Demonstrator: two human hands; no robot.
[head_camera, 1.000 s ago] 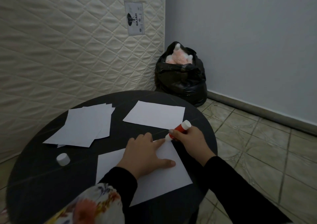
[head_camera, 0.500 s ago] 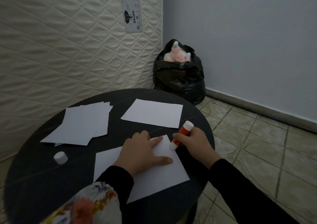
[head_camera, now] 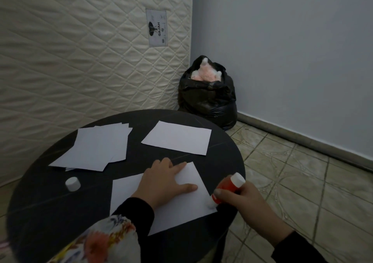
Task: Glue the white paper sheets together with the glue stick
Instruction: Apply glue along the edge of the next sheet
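Note:
A white paper sheet (head_camera: 181,208) lies at the near side of the round black table (head_camera: 40,212). My left hand (head_camera: 161,184) presses flat on it, fingers spread. My right hand (head_camera: 240,198) grips a red glue stick (head_camera: 228,188), tilted, with its tip touching the sheet's near right corner. A single white sheet (head_camera: 177,137) lies further back. A stack of several white sheets (head_camera: 96,147) lies at the back left. The glue stick's white cap (head_camera: 72,183) stands on the table to the left.
A quilted mattress (head_camera: 80,51) leans upright behind the table. A black bag (head_camera: 207,97) with something pink and fluffy inside sits in the corner. A blue-grey wall and tiled floor (head_camera: 302,182) lie to the right.
My right hand has drawn the glue stick down the sheet's right edge, from the far corner to the near right corner. My left hand has stayed pressed on the sheet.

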